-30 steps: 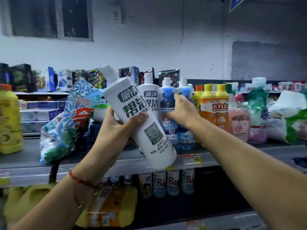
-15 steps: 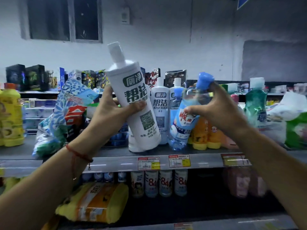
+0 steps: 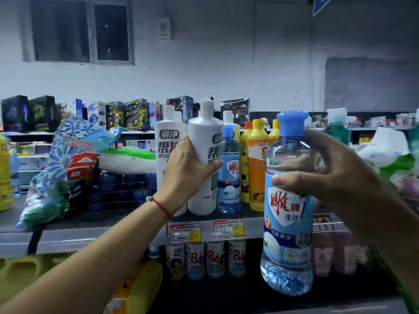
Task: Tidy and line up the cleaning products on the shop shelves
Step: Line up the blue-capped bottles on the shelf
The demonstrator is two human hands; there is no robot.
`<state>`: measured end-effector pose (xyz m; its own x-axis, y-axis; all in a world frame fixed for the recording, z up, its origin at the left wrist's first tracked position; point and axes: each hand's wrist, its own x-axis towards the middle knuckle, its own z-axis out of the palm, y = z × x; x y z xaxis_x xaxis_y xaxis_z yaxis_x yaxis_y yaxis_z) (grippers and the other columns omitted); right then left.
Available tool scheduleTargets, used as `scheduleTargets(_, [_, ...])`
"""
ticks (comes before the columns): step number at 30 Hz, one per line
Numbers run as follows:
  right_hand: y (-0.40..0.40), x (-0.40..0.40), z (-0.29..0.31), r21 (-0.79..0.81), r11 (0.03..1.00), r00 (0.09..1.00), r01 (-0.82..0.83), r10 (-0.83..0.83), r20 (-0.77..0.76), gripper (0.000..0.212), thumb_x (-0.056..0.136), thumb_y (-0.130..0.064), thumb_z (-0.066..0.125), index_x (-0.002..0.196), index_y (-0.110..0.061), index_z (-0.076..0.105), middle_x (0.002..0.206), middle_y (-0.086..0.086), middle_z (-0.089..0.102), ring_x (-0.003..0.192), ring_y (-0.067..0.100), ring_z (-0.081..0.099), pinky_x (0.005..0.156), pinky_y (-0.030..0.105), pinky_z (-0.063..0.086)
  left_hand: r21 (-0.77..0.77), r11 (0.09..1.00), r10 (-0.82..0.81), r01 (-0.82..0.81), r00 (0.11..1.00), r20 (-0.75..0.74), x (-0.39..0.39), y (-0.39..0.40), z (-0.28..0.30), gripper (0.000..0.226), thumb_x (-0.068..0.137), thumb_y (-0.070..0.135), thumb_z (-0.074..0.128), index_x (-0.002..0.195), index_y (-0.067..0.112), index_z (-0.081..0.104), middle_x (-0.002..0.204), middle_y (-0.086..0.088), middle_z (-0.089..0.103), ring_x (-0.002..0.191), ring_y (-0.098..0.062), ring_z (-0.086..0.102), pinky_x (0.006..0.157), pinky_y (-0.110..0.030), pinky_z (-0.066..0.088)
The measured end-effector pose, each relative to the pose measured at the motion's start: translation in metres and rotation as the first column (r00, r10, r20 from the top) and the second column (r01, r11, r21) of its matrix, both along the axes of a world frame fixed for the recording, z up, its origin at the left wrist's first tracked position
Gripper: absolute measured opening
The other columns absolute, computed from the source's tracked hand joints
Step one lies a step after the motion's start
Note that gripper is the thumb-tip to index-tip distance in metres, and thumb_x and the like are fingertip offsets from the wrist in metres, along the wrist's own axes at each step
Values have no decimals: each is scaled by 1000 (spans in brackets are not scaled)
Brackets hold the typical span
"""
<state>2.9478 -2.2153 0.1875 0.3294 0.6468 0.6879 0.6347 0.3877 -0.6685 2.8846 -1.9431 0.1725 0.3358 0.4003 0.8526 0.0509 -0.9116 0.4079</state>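
Your left hand (image 3: 186,168) has brought the white bottle (image 3: 205,164) from a tilt in the air down to upright on the shelf (image 3: 90,234), fingers wrapped round its waist, hard against its twin white bottle (image 3: 166,155) just beyond your knuckles. Your right hand (image 3: 335,175) has meanwhile pulled the clear blue-capped bottle (image 3: 286,200) off the row and holds it near you, thumb in front, fingers curled behind. So one white bottle is nearly lined up, and the blue one needs a slot, probably by its match (image 3: 229,175) past your left fingertips. The white bottles are smooth opaque cylinders with narrow necks; the blue one is see-through, ribbed at the base, its label glossy, though blur hides the print.
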Motion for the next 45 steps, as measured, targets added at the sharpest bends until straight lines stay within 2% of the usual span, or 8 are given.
scheduleTargets(5, [8, 10, -18, -13, 999, 999, -44, 43, -21, 69, 53, -33, 84, 118, -29, 63, 100, 1, 78, 91, 17, 76, 68, 22, 59, 281, 913, 301, -295, 953, 22, 17, 3, -5, 125, 78, 52, 80, 160, 12, -5, 134, -15, 47, 117, -30, 40, 101, -43, 31])
scheduleTargets(11, [21, 20, -44, -50, 998, 998, -25, 22, -56, 75, 59, -25, 90, 127, -25, 60, 113, 0, 74, 99, 18, 74, 80, 30, 61, 420, 803, 433, -422, 898, 74, 31, 11, -13, 111, 79, 53, 78, 159, 7, 16, 135, -22, 45, 111, -29, 33, 92, -41, 30])
scheduleTargets(20, [36, 33, -105, -133, 990, 959, -52, 12, -283, 68, 63, -15, 85, 126, -25, 60, 109, 0, 76, 100, 18, 74, 85, 34, 59, 405, 805, 480, -434, 877, -15, 35, 16, -15, 87, 96, 50, 59, 161, 16, 12, 160, -24, 22, 133, -29, 19, 110, -48, 25])
scheduleTargets(28, [39, 43, -139, -159, 986, 924, -40, -25, -383, 72, 56, -11, 92, 121, -24, 63, 106, -3, 77, 98, 16, 74, 79, 28, 59, 422, 831, 417, -362, 908, -42, 7, 1, -54, 69, 91, 45, 57, 153, 20, 36, 152, -20, 35, 134, -36, 33, 105, -43, 29])
scheduleTargets(31, [39, 47, -158, -156, 988, 903, -9, -59, -425, 65, 60, -12, 87, 120, -23, 65, 110, -5, 75, 102, 15, 72, 85, 31, 58, 265, 958, 155, -105, 972, -174, -14, -33, -104, 62, 95, 47, 54, 149, 16, 44, 145, -13, 46, 134, -31, 38, 111, -41, 30])
scheduleTargets(34, [38, 45, -179, -161, 987, 884, -26, -52, -465, 58, 64, -7, 82, 118, -19, 66, 104, -5, 75, 100, 15, 72, 84, 29, 57, -149, 968, -242, 203, 913, -328, -32, -72, -167, 64, 94, 52, 55, 150, 24, 43, 145, 6, 51, 134, -8, 44, 112, -30, 36])
scheduleTargets(38, [40, 35, -213, -174, 983, 843, -66, -39, -536, 56, 64, -1, 78, 117, -12, 64, 102, 0, 74, 95, 16, 71, 81, 31, 57, -691, 613, -620, 382, 775, -122, -45, -121, -240, 68, 82, 60, 61, 144, 36, 46, 133, 18, 62, 121, -1, 59, 102, -36, 52])
scheduleTargets(45, [36, -11, -286, -292, 954, 755, -67, -142, -640, 69, 66, -8, 81, 130, -25, 60, 117, -3, 73, 107, 14, 70, 88, 32, 56, -906, 292, -647, 306, 761, 49, -67, -160, -314, 52, 79, 24, 73, 126, 31, 53, 111, 5, 70, 102, -12, 69, 82, -25, 56])
